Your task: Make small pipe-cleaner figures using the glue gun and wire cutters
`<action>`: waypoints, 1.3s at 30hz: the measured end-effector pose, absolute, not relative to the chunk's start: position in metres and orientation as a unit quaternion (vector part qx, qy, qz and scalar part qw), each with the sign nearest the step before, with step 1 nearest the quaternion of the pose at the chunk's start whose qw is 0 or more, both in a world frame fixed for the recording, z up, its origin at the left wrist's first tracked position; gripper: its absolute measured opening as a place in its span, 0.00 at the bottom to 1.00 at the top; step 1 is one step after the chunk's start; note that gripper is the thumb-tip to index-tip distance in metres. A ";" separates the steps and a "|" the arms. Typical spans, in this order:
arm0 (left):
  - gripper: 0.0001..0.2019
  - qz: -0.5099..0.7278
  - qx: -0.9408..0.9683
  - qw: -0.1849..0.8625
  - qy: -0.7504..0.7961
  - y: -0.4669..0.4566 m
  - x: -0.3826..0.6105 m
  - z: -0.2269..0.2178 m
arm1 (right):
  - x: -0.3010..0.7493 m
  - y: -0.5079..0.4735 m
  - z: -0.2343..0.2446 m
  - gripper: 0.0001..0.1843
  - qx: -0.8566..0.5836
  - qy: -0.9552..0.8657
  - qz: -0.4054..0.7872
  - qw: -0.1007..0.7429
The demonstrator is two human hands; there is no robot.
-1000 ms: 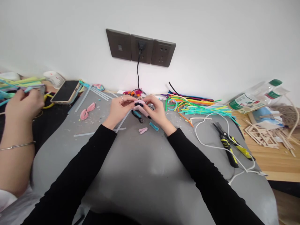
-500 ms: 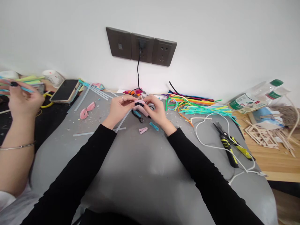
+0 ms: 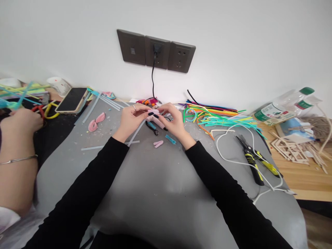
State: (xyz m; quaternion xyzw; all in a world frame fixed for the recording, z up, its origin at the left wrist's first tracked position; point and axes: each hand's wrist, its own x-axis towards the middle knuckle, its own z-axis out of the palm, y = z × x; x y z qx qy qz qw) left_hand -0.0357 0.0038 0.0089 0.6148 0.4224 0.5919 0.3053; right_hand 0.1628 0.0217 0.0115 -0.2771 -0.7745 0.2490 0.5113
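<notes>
My left hand (image 3: 131,121) and my right hand (image 3: 174,121) meet over the far middle of the grey mat (image 3: 160,186). Both pinch one small pink piece (image 3: 155,118) between fingertips with dark nails. A ring shows on my left hand. Just under the hands lie a small dark tool with teal grips (image 3: 153,127), a loose pink bit (image 3: 158,144) and a short teal bit (image 3: 170,139). A clear stick (image 3: 135,134) runs out below my left hand.
Another person's hand (image 3: 22,121) with a bracelet works at the far left among teal strips. A phone (image 3: 71,99), pink petals (image 3: 95,122), coloured strips (image 3: 220,117), a white cord (image 3: 233,155), yellow-handled pliers (image 3: 252,162), a bottle (image 3: 282,105) and wooden sticks (image 3: 295,150) surround the mat.
My hands stay together on the pink piece, fingers shifting slightly. The other person's hand at the left has dropped lower toward the table.
</notes>
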 end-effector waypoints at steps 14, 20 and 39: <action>0.13 0.592 0.610 0.315 0.422 0.002 -0.036 0.010 | 0.160 0.022 0.011 0.08 -0.256 -0.773 0.250 0.524; 0.13 0.594 0.616 0.315 0.411 0.002 -0.037 0.010 | 0.160 0.021 0.010 0.07 -0.252 -0.768 0.262 0.528; 0.17 0.579 0.619 0.300 0.438 0.001 -0.037 0.011 | 0.160 0.020 0.012 0.06 -0.257 -0.764 0.283 0.521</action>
